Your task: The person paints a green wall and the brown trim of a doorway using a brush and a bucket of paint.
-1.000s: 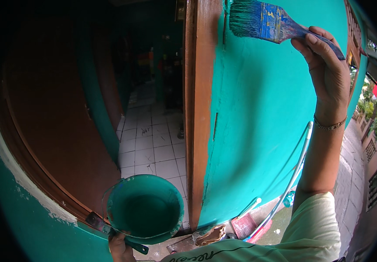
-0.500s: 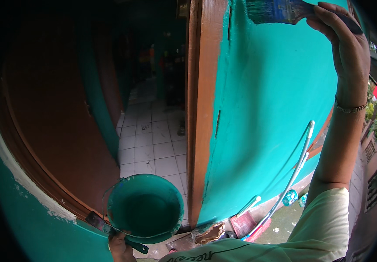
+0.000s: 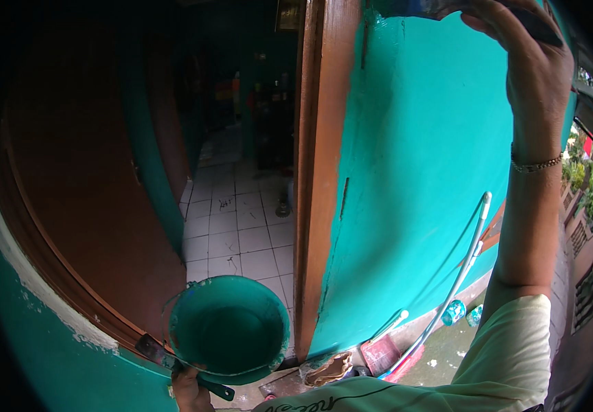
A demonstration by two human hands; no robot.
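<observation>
My right hand (image 3: pixel 524 58) is raised to the top of the view, closed around the dark handle of a paintbrush (image 3: pixel 413 8) whose bristles press on the teal wall (image 3: pixel 413 178) near the brown door frame (image 3: pixel 317 172). A thin bracelet circles that wrist. At the bottom edge my left hand (image 3: pixel 188 391) grips the handle of a small bucket (image 3: pixel 228 329) of teal paint, together with a scraper-like tool (image 3: pixel 155 350). The bucket hangs level in front of the doorway.
An open brown door (image 3: pixel 83 206) stands at the left, with a white tiled floor (image 3: pixel 238 233) beyond. A long pale pole (image 3: pixel 454 275) leans on the wall. Paint cans (image 3: pixel 454 312) and a dustpan (image 3: pixel 382 353) lie at the wall's foot.
My right hand has carried the brush upward along the wall beside the door frame, and most of the brush has left the view. The bucket has stayed still.
</observation>
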